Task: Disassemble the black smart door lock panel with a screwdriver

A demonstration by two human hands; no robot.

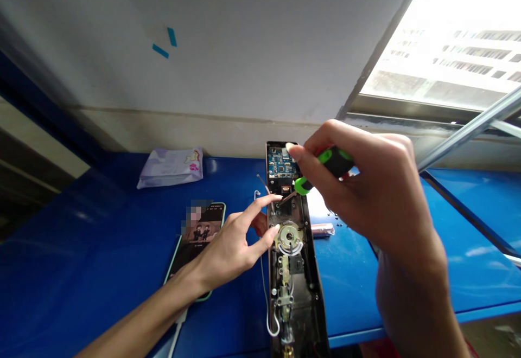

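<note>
The window (456, 38) glares white; far left dim.

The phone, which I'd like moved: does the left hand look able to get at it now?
Probably yes: the phone lies beside the left hand, with no object on it, though that hand is at the black casing.

Your blue table (109, 222)
You have in the middle an opened black case (301, 282), to the left a phone (195, 247), and farther a pale packet (171, 169).

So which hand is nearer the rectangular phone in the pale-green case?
Left. The left hand extends across the phone; the right hand is farther, by the long black casing.
</note>
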